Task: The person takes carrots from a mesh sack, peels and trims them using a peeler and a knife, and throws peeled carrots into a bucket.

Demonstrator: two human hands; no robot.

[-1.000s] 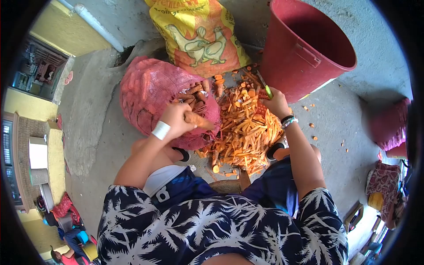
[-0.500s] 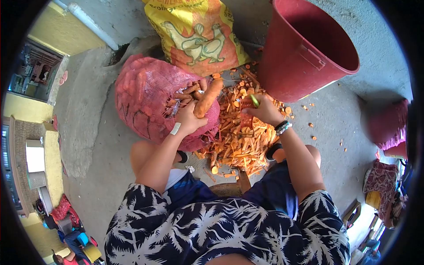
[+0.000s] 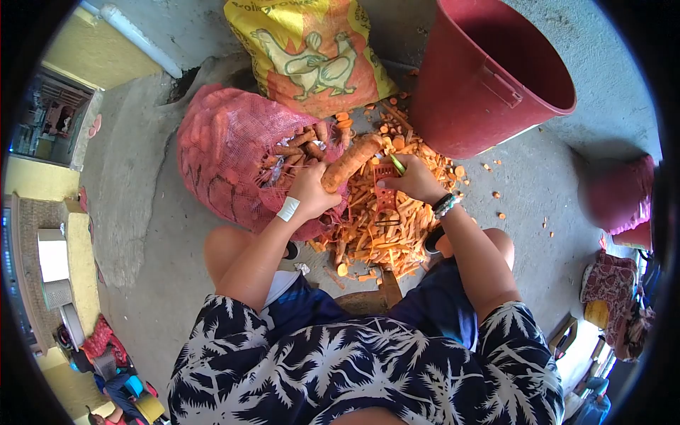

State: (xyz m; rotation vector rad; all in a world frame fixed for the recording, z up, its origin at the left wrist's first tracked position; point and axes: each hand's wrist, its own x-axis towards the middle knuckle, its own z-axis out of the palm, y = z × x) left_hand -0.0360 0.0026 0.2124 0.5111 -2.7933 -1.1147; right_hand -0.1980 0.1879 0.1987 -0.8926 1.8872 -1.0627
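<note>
The left hand point(image 3: 312, 193) is wrapped round the near end of a carrot point(image 3: 354, 163), which juts forward and rightward from it. The right hand point(image 3: 419, 181) grips a green-handled knife point(image 3: 398, 165) and red slotted peeler point(image 3: 384, 185), with carrot peelings point(image 3: 397, 244) below.

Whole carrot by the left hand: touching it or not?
Touching. The head view shows the left hand closed around the near end of the carrot, with no gap visible between them.
</note>
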